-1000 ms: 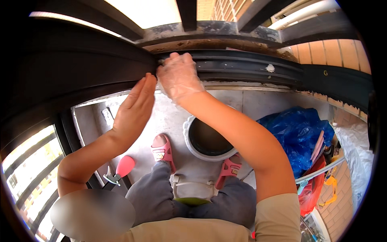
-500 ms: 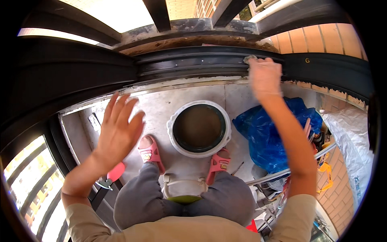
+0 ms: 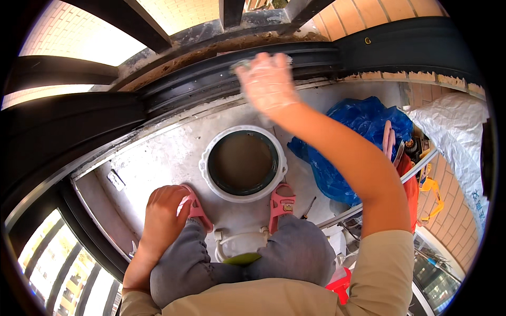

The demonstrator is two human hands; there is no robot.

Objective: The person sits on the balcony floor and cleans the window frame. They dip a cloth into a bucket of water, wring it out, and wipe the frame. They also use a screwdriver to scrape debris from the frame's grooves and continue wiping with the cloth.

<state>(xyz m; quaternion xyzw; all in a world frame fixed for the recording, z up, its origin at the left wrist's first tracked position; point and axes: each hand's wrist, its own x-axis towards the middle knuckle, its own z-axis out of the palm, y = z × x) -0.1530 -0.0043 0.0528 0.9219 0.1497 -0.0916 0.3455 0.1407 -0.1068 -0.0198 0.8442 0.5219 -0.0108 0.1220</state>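
My right hand point(image 3: 269, 84), in a thin clear glove, reaches to the black metal window track point(image 3: 195, 79). A small crumpled greyish rag point(image 3: 242, 65) is pinched in its fingers and pressed on the track; the hand hides part of it. My left hand point(image 3: 164, 213) hangs above my left knee, back up. Its fingers bend loosely with the thumb apart, and nothing shows in it. Between my feet, in pink sandals point(image 3: 283, 205), a white-rimmed bucket point(image 3: 205, 171) holds murky brown water point(image 3: 243, 160).
A blue plastic bag point(image 3: 337, 168) lies to the right, beside a metal rail point(image 3: 342, 216) and a white sack point(image 3: 453, 126). A thin dark-handled tool point(image 3: 308, 208) rests on the floor by my right foot. Dark bars point(image 3: 232, 13) stand beyond the track.
My right hand has slid leftward along the track with the rag. My left hand has dropped from its raised, spread pose to near my knee. The view has turned somewhat.
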